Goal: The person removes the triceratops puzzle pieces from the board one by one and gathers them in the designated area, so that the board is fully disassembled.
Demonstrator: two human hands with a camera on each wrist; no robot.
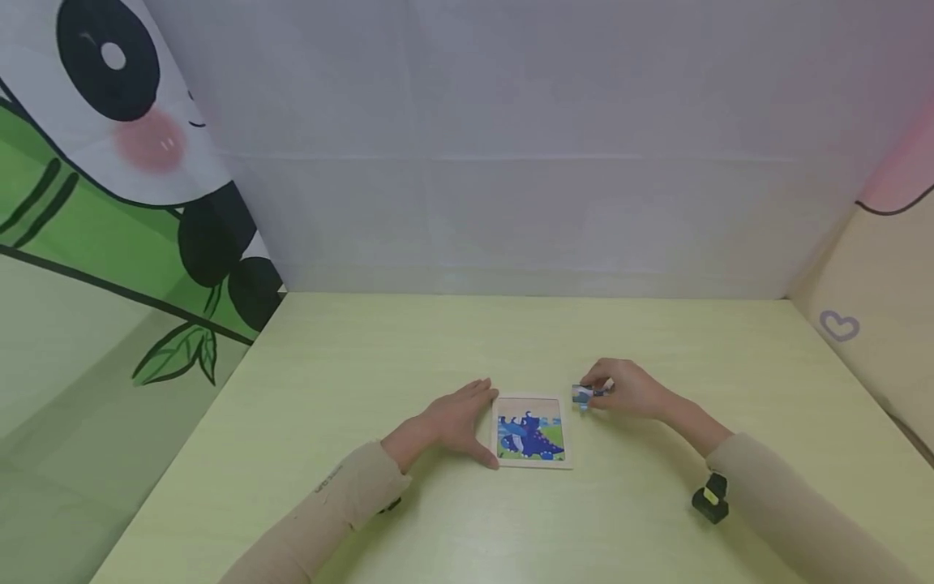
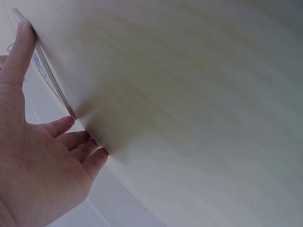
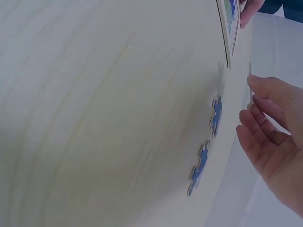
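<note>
A square picture puzzle (image 1: 531, 430) with a pale wooden frame lies on the table, showing a blue dinosaur; its top strip is bare wood. My left hand (image 1: 461, 418) rests at its left side, thumb by the lower corner and fingers by the upper one. In the left wrist view those fingers (image 2: 61, 126) are fairly straight along the board's edge (image 2: 54, 82). Right of the puzzle, my right hand (image 1: 633, 389) pinches a small puzzle piece (image 1: 581, 394) between thumb and fingers. That piece (image 3: 251, 85) appears edge-on in the right wrist view, above the table.
Two loose blue puzzle pieces, one nearer the board (image 3: 216, 116) and one farther off (image 3: 199, 166), lie on the table (image 1: 409, 349) beneath the right hand. A pale cloth wall (image 1: 511, 211) stands behind the table, with printed panels at both sides.
</note>
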